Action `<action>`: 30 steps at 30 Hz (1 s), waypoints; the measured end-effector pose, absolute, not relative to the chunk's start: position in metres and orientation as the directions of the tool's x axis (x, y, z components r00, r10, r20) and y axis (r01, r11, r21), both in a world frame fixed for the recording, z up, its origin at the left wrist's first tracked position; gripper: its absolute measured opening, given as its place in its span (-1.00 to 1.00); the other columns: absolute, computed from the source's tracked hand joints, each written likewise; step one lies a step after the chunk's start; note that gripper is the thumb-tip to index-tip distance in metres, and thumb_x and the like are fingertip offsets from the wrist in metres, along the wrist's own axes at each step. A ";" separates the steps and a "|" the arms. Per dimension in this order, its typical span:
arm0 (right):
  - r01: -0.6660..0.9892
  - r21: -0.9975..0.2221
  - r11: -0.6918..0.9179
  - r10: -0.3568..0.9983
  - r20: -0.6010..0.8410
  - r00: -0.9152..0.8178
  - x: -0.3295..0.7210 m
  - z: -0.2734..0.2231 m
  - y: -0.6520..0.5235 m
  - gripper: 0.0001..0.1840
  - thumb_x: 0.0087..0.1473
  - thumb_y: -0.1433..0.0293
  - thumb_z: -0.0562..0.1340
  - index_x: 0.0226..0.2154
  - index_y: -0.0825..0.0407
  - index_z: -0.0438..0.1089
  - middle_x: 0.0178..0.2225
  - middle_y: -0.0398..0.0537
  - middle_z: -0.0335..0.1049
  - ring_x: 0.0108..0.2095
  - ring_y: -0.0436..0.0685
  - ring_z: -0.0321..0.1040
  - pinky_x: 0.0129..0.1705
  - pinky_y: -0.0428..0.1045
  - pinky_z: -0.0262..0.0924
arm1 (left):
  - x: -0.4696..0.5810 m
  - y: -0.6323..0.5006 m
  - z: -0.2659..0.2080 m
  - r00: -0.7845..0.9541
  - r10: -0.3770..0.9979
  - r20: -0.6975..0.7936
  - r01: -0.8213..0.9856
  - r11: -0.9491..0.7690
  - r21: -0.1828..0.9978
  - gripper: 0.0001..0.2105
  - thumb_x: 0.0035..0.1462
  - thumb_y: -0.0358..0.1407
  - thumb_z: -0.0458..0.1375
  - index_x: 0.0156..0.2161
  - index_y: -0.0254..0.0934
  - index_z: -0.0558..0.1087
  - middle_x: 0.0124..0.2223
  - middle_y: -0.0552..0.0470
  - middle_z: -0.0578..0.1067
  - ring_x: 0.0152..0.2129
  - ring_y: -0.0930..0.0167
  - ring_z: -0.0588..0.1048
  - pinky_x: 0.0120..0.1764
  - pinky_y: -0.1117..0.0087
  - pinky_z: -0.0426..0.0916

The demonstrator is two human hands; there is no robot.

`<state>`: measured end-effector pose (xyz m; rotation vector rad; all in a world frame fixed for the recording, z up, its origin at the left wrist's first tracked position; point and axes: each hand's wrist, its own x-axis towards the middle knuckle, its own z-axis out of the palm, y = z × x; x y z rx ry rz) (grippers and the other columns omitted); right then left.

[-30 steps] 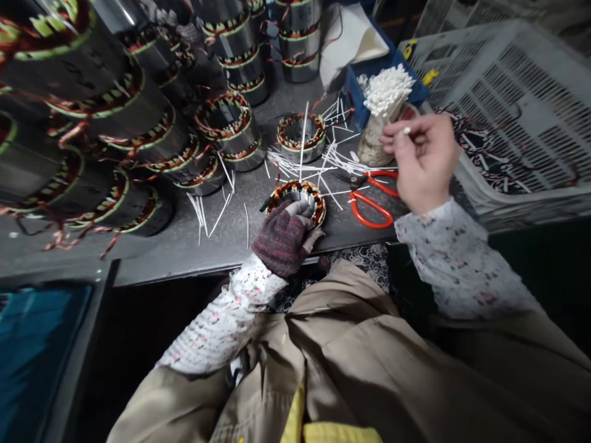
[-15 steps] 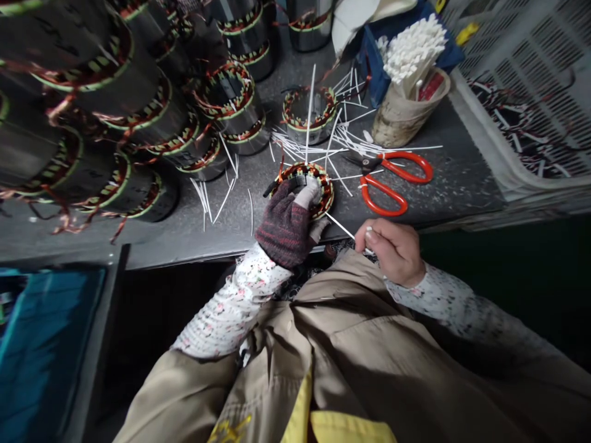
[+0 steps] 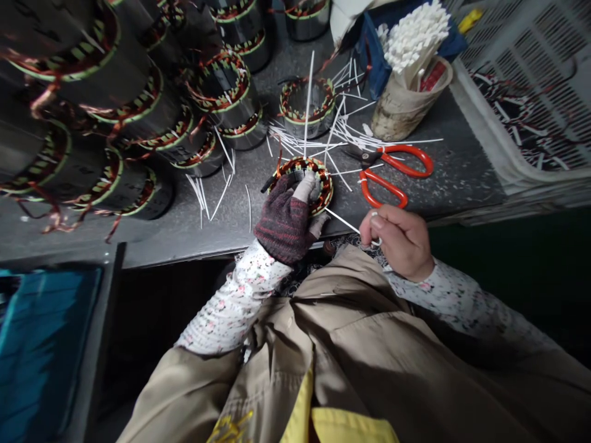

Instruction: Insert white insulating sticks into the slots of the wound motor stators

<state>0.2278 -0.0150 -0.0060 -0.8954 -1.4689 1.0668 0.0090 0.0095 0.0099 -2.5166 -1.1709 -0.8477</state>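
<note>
A motor stator (image 3: 325, 195) with copper windings and a pale green rim stands near the table's front edge. My left hand (image 3: 287, 220), in a dark knitted glove with wrapped fingertips, grips its near side, with fingers inside the bore. From the stator's right side a white cord (image 3: 342, 220) runs taut to my right hand (image 3: 398, 239), which is bare and closed on the cord's end in a pinch. Another length of white cord (image 3: 309, 104) sticks up from the stator's far rim. Red-handled scissors (image 3: 406, 161) lie just beyond my right hand.
Stacked stators (image 3: 138, 117) crowd the left side. Another stator (image 3: 307, 107) stands behind mine, among loose white cords (image 3: 295, 140). A cup (image 3: 398, 114) of white cords, a blue box (image 3: 373, 58) and a white plastic basket (image 3: 521, 144) are at the right.
My right hand has moved slightly right and up with the cord pinched in it, and the cord's angle has shifted little. My left hand stays on the stator. The whole view has shifted slightly.
</note>
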 end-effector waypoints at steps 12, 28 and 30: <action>-0.091 -0.939 0.331 0.934 0.340 -0.108 0.200 -0.020 0.006 -0.43 0.33 0.02 0.17 -0.59 0.02 0.31 -0.61 -0.14 0.35 -0.58 -0.04 0.26 -0.46 -0.07 0.17 | 0.007 0.009 0.007 0.500 0.648 0.574 0.758 -0.648 0.071 -0.32 0.33 -0.20 0.20 0.42 -0.32 0.04 0.21 -0.26 0.49 0.19 0.17 0.48 0.33 0.04 0.33; -0.028 -0.972 -0.233 0.898 -0.204 -0.389 0.209 -0.031 0.006 -0.32 0.03 -0.23 0.33 -0.37 0.09 0.42 -0.51 -0.07 0.43 -0.67 -0.08 0.18 -0.66 -0.11 0.00 | 0.010 0.006 0.009 0.482 0.672 0.562 0.792 -0.609 0.049 -0.25 0.33 -0.23 0.16 0.47 -0.29 -0.11 0.29 -0.30 0.40 0.21 0.19 0.46 0.29 0.05 0.40; 0.007 -0.986 -0.167 0.909 -0.157 -0.385 0.199 -0.030 0.011 -0.40 0.10 -0.15 0.30 -0.45 0.07 0.36 -0.61 -0.16 0.33 -0.68 -0.10 0.12 -0.63 -0.12 -0.01 | 0.009 0.007 0.007 0.487 0.648 0.585 0.783 -0.621 0.036 -0.26 0.31 -0.25 0.16 0.47 -0.33 -0.06 0.28 -0.31 0.41 0.22 0.18 0.45 0.32 0.07 0.37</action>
